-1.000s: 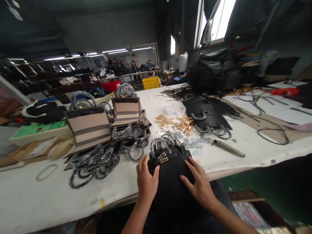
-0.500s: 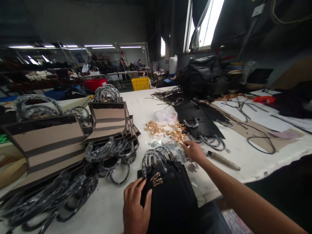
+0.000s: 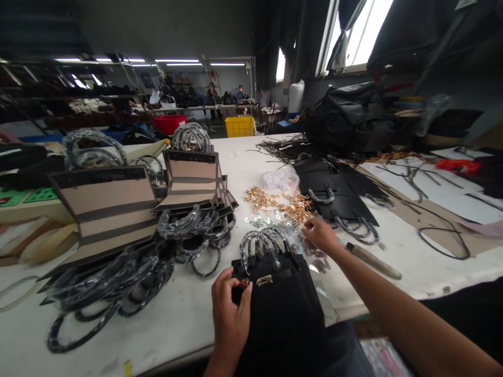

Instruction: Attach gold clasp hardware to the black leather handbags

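A black handbag panel lies before me at the table's front edge. Plastic-wrapped curved handles stand at its far end. Flat on the panel rests a gold metal plate with a slot. My left hand is over the panel's left side, thumb and fingers pinching a small metal fitting. Among small silver metal pieces, beside a heap of gold fittings, my right hand has its fingertips together. Whatever may be between them is too small to make out.
Beige-lined bag pieces with wrapped handles are stacked on the left. To the right lie a wooden-handled tool, black panels and loose cords. A clear plastic bag sits behind the gold heap. Two people are far back.
My left hand has picked up one of two gold fittings from the panel. My right hand stays at the small pieces. The camera view has swung left.
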The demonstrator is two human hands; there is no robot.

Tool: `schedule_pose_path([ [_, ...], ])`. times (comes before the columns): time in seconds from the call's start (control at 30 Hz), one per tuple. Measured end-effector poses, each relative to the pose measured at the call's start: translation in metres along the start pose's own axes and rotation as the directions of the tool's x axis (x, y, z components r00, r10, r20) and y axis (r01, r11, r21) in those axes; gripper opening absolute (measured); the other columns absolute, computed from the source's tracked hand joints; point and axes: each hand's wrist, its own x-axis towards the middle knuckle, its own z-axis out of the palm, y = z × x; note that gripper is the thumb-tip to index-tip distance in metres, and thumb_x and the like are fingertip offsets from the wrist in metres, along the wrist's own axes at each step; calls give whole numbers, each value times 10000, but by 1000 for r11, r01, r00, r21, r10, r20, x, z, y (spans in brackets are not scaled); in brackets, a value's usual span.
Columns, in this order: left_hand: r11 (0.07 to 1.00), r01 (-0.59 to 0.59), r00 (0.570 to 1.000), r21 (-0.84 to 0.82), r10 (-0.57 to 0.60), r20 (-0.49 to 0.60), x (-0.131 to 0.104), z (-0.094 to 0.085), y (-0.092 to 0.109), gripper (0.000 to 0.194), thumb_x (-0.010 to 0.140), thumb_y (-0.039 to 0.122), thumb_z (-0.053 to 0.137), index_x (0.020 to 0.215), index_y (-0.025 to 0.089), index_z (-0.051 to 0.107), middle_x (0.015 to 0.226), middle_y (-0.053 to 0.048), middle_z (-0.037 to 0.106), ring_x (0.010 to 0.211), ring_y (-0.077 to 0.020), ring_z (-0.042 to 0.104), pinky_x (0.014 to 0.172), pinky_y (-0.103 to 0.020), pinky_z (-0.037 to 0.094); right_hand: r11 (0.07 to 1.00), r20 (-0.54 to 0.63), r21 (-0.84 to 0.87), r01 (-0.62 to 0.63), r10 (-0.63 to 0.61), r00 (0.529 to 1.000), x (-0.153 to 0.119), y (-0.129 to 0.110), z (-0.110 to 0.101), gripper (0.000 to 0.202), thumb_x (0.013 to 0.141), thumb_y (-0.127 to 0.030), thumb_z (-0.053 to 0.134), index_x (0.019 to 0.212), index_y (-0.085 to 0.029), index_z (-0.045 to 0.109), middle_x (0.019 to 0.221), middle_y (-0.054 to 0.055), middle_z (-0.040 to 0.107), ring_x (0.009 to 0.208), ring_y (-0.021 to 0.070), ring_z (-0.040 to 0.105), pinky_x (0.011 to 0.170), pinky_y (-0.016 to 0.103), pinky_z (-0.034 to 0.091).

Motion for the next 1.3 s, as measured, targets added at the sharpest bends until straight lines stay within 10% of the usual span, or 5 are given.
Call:
schedule_pose_path([
  [0.3, 913, 343, 938, -222, -319, 135, 0, -15, 8, 303, 897, 471, 680, 1048, 209, 670, 1074, -85, 689, 1018, -256, 664, 933, -398, 532, 823, 2, 567, 34, -42, 999, -72, -42, -43, 351, 828, -528, 723, 890, -184, 693, 723, 20, 673, 629, 170, 607, 626, 295, 466],
  [0.6, 365, 612, 684, -701, -689, 239, -10, -12, 32, 465, 853, 424, 749, 1237, 170, 685, 1291, -111, 716, 1346, -301, 578, 1175, -449, 405, 338, 430, 881, -332, -277, 859, -184, -116, -12, 515, 770, -489, 846, 1182, -198, 741, 944, 48, 747, 776, 180, 681, 737, 323, 572],
  [0.8, 282, 648, 683, -708, -627, 376, -18, -19, 35, 479, 867, 416, 740, 1287, 192, 685, 1253, -97, 746, 1236, -277, 662, 1117, -426, 471, 695, 173, 714, 86, -295, 940, -183, -113, 13, 266, 884, -408, 725, 1047, -201, 758, 862, 46, 746, 736, 188, 679, 695, 303, 558],
  [1.03, 164, 662, 660, -731, -589, 466, -18, -24, 38, 510, 846, 398, 764, 1304, 189, 680, 1115, -90, 781, 1071, -252, 721, 996, -385, 535, 758, -57, 527, 385, -421, 905, -181, -115, 12, 229, 1025, -360, 549, 1101, -226, 718, 1041, 80, 757, 954, 224, 716, 883, 328, 552],
  [1.3, 573, 731, 677, -370, -544, 495, -8, -50, 26, 570, 865, 516, 702, 1341, 202, 681, 737, -11, 683, 644, -162, 631, 498, -218, 504, 832, 18, 412, 371, -414, 910, -169, -120, -4, 224, 987, -390, 584, 936, -216, 716, 884, 73, 741, 774, 212, 694, 725, 313, 522],
])
